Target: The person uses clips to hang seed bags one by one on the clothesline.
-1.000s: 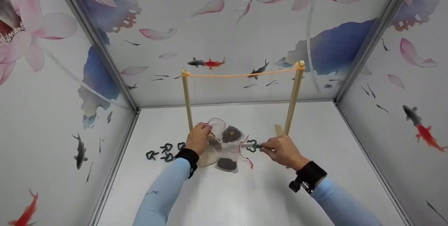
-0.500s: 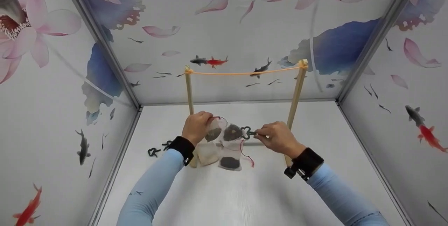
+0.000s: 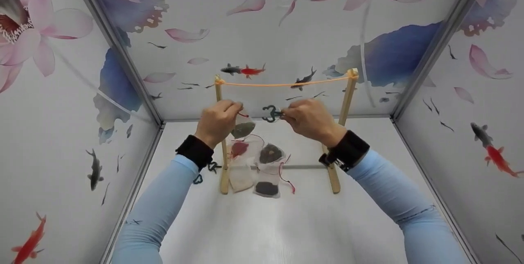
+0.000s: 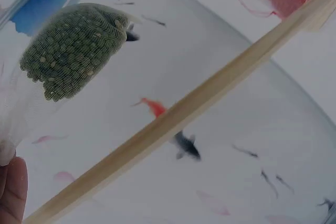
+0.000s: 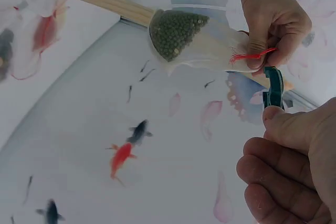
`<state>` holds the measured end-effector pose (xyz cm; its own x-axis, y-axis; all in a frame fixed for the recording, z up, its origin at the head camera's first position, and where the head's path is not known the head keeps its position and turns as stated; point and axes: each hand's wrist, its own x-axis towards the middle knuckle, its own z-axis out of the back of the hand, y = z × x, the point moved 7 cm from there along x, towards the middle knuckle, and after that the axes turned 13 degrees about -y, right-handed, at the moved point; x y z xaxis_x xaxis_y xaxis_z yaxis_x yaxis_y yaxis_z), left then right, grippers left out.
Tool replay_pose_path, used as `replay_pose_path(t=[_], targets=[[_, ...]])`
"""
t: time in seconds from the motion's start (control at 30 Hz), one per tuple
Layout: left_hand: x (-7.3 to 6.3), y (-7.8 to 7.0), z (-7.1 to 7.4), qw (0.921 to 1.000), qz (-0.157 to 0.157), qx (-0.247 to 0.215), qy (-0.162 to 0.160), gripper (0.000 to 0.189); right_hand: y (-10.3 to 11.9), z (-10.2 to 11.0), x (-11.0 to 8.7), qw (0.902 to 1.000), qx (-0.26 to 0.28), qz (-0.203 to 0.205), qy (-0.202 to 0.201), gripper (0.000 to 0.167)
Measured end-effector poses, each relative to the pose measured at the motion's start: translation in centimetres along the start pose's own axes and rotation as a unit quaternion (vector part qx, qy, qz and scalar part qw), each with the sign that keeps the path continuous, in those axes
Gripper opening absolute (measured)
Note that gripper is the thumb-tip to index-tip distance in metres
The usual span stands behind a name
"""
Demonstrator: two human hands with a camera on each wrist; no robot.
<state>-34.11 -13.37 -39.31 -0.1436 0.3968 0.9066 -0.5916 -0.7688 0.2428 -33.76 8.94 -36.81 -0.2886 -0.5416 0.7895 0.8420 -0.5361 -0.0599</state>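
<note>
My left hand (image 3: pixel 217 122) pinches the gathered top of a sheer drawstring bag (image 3: pixel 243 129) of small green beans. The bag hangs in the air before the left wooden post (image 3: pixel 218 92); in the left wrist view its beans (image 4: pixel 73 51) show through the mesh. Between thumb and fingers of my right hand (image 3: pixel 313 122) is a dark green clip (image 3: pixel 270 113), its looped end towards the bag. In the right wrist view the clip (image 5: pixel 274 93) is close to the bag's top and red string (image 5: pixel 247 56). Above both hands an orange cord (image 3: pixel 266 85) runs between the posts.
On the white table lie more sheer bags: one with red contents (image 3: pixel 239 148), one brownish (image 3: pixel 270 154), one black (image 3: pixel 267 189), one pale (image 3: pixel 241 180). Dark clips (image 3: pixel 213 167) lie left of them, partly behind my left arm. The right post (image 3: pixel 348 98) stands near my right wrist.
My left hand has lifted the green bean bag off the table, up and to the left. My right hand has risen too, carrying the clip towards the cord. The red-filled bag has come into sight.
</note>
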Motion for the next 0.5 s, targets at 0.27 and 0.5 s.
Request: replay_pose_path(t=[0.27,0.5], targets=[[3.6,2.2,2.4,0.9994,0.013,-0.001,-0.031,0.011,-0.2,-0.2,6.8,0.9993,-0.029,-0.005,0.023,0.028],[3.8,3.0,2.0,0.9992,0.031,0.025,-0.005,0.016,-2.0,-3.1,11.2,0.9884,-0.047,-0.062,0.131,0.019]])
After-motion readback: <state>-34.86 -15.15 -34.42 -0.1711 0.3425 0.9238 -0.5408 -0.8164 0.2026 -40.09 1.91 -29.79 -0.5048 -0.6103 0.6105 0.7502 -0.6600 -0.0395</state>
